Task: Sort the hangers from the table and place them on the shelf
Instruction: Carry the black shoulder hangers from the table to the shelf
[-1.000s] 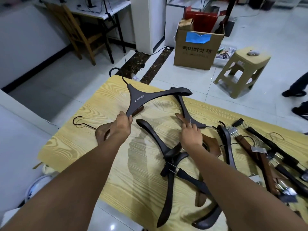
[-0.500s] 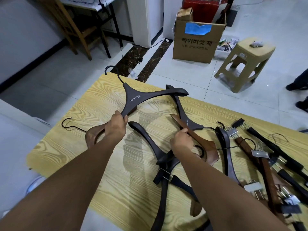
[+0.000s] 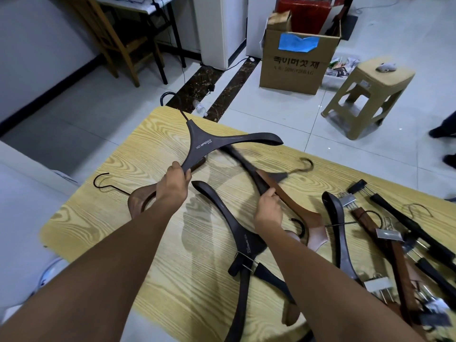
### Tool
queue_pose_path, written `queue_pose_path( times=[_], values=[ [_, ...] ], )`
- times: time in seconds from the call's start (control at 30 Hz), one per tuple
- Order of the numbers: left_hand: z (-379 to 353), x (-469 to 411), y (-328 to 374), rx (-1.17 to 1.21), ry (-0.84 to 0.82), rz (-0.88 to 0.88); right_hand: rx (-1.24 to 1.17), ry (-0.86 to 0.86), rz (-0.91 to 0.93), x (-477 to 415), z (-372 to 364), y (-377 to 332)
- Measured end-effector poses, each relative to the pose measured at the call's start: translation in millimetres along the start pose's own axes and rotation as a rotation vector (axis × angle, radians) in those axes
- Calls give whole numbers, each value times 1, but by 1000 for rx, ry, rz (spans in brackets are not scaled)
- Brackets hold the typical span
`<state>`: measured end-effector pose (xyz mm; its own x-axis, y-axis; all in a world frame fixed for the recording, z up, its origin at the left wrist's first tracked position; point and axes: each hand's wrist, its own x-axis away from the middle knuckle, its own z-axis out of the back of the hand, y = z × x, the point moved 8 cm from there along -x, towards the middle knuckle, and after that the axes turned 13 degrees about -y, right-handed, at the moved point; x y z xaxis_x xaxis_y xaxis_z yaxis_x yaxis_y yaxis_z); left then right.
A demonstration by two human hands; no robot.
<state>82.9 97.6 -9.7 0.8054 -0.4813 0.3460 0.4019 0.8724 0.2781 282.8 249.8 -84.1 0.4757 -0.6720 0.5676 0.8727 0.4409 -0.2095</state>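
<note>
A dark hanger [image 3: 223, 144] is being gripped by the left hand [image 3: 172, 185], closed around one arm of it, with the hook pointing away past the far edge of the worktop [image 3: 123, 243]. A second dark hanger [image 3: 243, 164] is being held by the right hand [image 3: 267, 211], the fingers wrapped around one of its arms; this hanger is blurred, so its exact outline is possibly being misread. A brown hanger [image 3: 296, 208] is lying just beside the right hand, touching or passing under the held one. Between the two forearms another dark hanger [image 3: 229, 225] is resting on the worktop. Beneath the left hand, a brown hanger end [image 3: 138, 203] is being partly hidden by the wrist. To the right of the right hand, a pile of clip hangers [image 3: 385, 233] is lying crossed over one another. Beyond the hands, a box [image 3: 296, 62] and a stool [image 3: 370, 95] are standing on the floor.
</note>
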Motion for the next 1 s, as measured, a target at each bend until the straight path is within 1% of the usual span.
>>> queue_pose_path(
  times=[0.13,0.33,0.53,0.6,0.8,1.0],
  values=[
    [9,6,2,19,26,1,79,22,105,1,13,-19],
    [32,16,-3,64,91,5,128,-1,111,3,27,-26],
    [58,30,-13,94,150,24,95,11,176,13,49,-27],
    [66,36,-15,110,167,31,93,24,167,17,56,-28],
    [88,49,-18,122,205,42,298,122,176,34,70,-41],
    [104,61,-19,113,232,29,422,149,179,48,83,-57]
  ],
)
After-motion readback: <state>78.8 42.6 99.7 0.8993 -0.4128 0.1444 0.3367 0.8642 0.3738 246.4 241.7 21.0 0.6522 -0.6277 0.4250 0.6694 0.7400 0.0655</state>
